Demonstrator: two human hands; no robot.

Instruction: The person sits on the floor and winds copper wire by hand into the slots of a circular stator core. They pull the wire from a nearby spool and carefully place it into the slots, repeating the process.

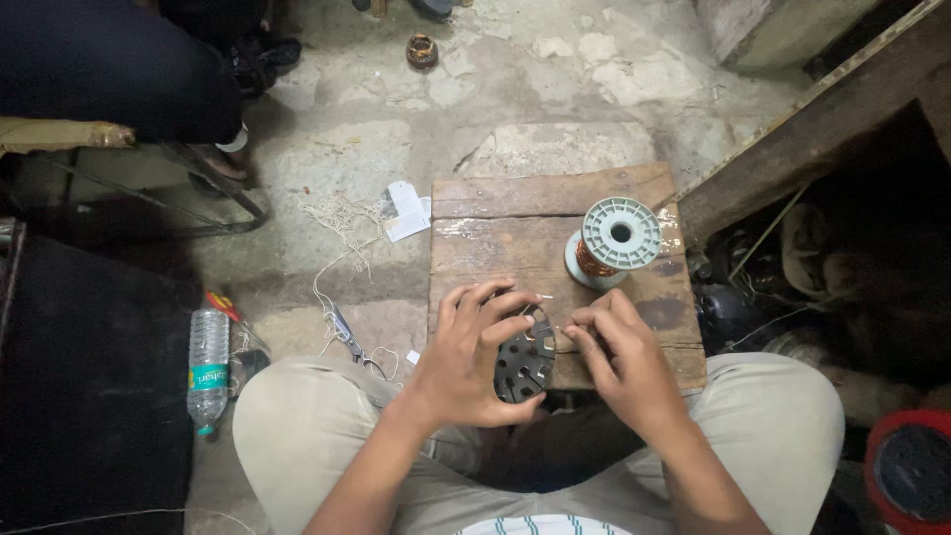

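My left hand [474, 355] grips a round dark metal core [525, 362] with holes and slots, held upright at the near edge of a small wooden board [515, 238]. My right hand [619, 355] sits just right of the core, its fingertips pinched together at the core's upper rim, apparently on a thin wire that is too fine to see clearly. A spool of copper wire [612, 243] with pale green flanges stands on the board, beyond my right hand.
A plastic water bottle [208, 369] lies on the floor at the left, next to scissors [349, 339] and tangled string [342, 223]. Another person's dark-clothed leg [109, 69] and foot are at the upper left. A red-rimmed container [906, 471] is at the lower right.
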